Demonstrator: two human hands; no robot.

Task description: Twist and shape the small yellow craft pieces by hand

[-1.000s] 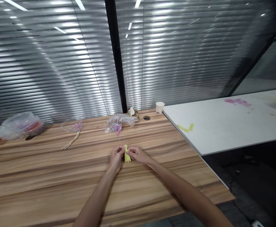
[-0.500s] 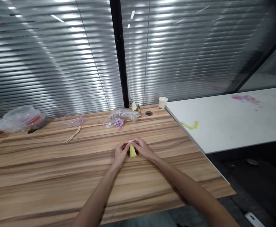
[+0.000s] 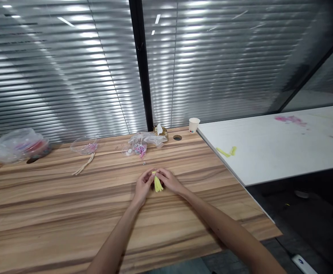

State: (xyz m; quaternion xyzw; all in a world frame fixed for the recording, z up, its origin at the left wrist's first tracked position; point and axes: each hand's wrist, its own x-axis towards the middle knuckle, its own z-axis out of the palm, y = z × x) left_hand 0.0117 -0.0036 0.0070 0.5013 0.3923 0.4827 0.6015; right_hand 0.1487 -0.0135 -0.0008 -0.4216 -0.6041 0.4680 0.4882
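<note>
The yellow strand bundle is located between the two hands, above the near-centre area of the wooden table. The left hand grips its far end from the left; the right hand grips the same end from the right. The hands are together at the fingertips, both closed on the bundle. The loose strands extend toward the near side and slightly to the right, fanned out below the fingers. Whether the strand ends contact the table cannot be determined.

A small shiny piece lies just beyond the hands. Farther back are a clear plastic bag and, at its near left side, a cluster of pink and purple pieces. Cream cords lie to the far left of the hands. A paper cup stands upright to the far right, near the white table.

Compared with one second earlier: the right thumb then lay across the middle of the bundle; the fingers of both hands are now gathered at its far end, and more strand length is exposed. Compared with half a second earlier: the grip is essentially unchanged.
</note>
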